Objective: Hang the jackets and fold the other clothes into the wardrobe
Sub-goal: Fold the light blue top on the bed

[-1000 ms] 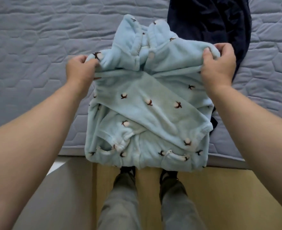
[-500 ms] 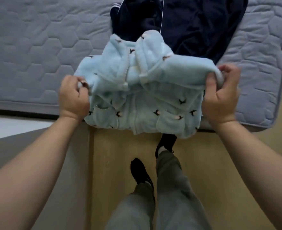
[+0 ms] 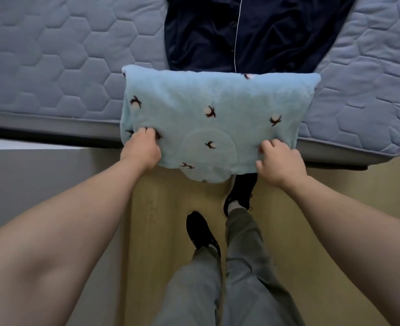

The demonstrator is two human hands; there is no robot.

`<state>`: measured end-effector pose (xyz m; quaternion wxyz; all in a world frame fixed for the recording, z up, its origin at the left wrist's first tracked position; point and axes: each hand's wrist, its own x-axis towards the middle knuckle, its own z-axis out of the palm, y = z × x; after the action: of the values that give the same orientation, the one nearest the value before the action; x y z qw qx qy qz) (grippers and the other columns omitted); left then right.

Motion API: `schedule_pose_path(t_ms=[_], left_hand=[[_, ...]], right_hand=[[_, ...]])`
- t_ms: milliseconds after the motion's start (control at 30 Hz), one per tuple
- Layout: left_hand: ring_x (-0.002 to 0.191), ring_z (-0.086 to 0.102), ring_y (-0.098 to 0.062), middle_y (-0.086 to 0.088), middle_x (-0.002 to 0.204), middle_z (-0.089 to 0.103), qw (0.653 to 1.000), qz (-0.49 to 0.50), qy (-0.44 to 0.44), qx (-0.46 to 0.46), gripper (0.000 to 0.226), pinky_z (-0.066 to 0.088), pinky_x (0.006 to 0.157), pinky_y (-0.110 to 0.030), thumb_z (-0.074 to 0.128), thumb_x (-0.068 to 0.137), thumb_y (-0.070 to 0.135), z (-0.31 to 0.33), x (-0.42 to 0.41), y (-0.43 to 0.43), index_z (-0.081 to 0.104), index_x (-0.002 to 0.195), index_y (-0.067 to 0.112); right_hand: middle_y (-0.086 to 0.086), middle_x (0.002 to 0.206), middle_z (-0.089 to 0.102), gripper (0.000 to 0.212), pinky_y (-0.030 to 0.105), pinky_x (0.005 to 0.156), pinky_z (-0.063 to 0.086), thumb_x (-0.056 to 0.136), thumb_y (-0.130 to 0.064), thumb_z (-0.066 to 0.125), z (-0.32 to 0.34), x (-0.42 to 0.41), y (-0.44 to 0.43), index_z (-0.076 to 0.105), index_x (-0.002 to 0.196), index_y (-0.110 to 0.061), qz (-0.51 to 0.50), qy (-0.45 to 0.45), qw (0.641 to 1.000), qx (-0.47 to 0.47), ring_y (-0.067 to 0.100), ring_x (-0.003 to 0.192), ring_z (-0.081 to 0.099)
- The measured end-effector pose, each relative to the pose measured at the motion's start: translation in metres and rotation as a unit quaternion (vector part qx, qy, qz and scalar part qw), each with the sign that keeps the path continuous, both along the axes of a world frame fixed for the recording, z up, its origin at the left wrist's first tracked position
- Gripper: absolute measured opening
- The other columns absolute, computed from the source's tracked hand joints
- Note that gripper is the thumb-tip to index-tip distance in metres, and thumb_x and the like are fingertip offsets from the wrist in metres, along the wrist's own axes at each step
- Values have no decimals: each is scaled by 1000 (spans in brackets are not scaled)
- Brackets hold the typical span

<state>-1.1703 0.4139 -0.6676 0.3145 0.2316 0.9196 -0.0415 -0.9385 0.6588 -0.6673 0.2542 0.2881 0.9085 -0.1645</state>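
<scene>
The blue fleece garment (image 3: 217, 107) is now folded flat, no longer bunched. The left hand (image 3: 141, 149) and the right hand (image 3: 280, 165) both grip its near edge.

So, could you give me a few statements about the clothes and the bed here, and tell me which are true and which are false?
1. The left hand and the right hand both grip the blue fleece garment at its near edge. True.
2. The blue fleece garment has a striped pattern. False: it carries small, dark, flower-like motifs.
3. A dark navy garment lies on the quilted mattress, beyond the blue one. True.
4. The person stands barefoot. False: they wear black shoes, which show on the wooden floor.
</scene>
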Motion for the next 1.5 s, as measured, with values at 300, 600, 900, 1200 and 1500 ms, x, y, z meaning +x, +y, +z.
schedule_pose_path(t_ms=[300,600,900,1200,1500], left_hand=[[137,31,-34,-11,150,30,987,-77,138,1,77,34,107,-50,65,73,16,23,-86,90,32,143,17],[80,55,-25,3,87,55,957,-202,-79,-194,24,46,62,-31,58,69,28,38,-130,142,48,90,33],[86,66,-30,-8,90,68,967,-166,41,-188,32,46,69,-32,55,68,24,88,-244,234,66,96,15],[144,30,-32,-12,159,30,981,-120,88,125,64,28,115,-47,44,100,43,15,-178,250,30,153,11],[153,-13,-25,-8,166,-15,983,-156,88,31,99,5,124,-52,44,95,58,-14,-108,207,-20,154,12]], right_hand=[[9,152,22,90,51,114,17,65,-20,64,13,-91,84,24,146,-27,-50,63,995,51,33,143,19],[-2,90,60,23,34,70,44,66,-22,61,37,-155,156,57,88,-25,63,-201,974,-82,25,83,58],[17,89,61,28,32,72,44,53,-3,58,92,-273,232,63,81,-4,-12,-187,982,-21,34,77,56],[13,148,37,93,46,102,41,82,-66,60,8,-237,232,20,153,-21,-413,50,901,-124,36,131,44],[-1,120,67,88,33,87,54,62,-77,75,-7,-184,211,63,123,-15,-554,45,765,-325,18,102,66]])
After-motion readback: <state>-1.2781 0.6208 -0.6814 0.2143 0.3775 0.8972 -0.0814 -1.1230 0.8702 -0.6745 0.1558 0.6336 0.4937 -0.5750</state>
